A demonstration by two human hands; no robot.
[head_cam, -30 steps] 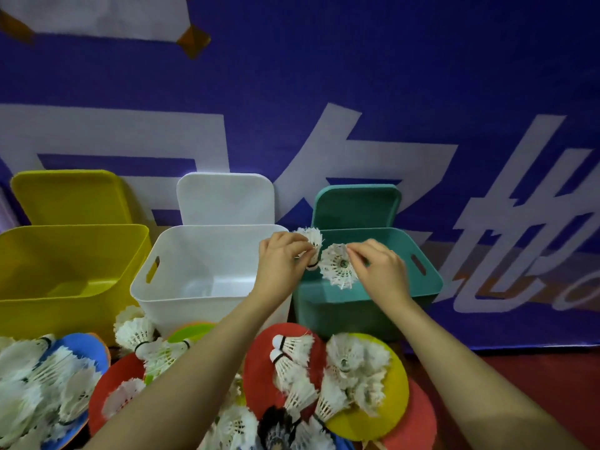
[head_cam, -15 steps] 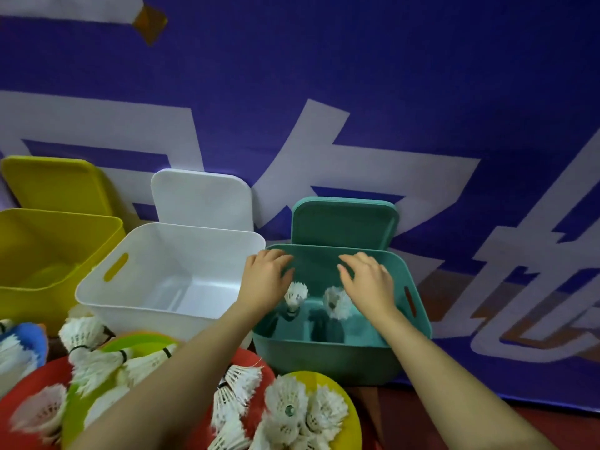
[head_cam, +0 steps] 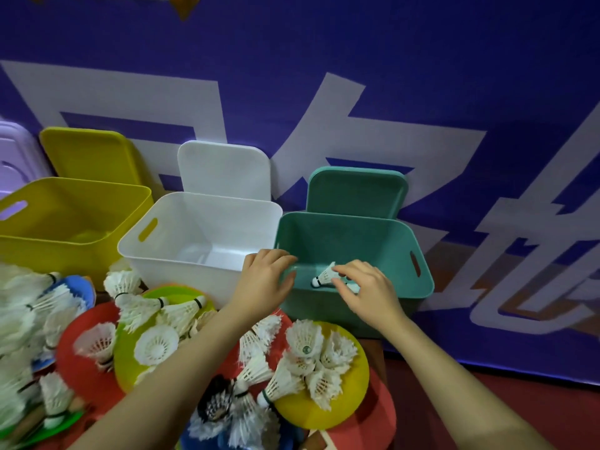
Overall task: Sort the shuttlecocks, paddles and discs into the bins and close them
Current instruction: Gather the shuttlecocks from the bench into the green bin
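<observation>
— Where the teal bin [head_cam: 402, 287] stands rightmost, what's inside?
— One white shuttlecock [head_cam: 324, 277] lying on its floor, just beside the right hand [head_cam: 368, 292], whose fingers [head_cam: 344, 271] spread loose, gripping nothing.
— And the left hand [head_cam: 264, 282]?
— Open, empty, over the near rim beside the white bin [head_cam: 181, 264].

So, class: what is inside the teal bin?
Inside the teal bin one white shuttlecock lies on the floor by the right hand. That hand covers part of the floor, so more could lie hidden beneath it.
</observation>
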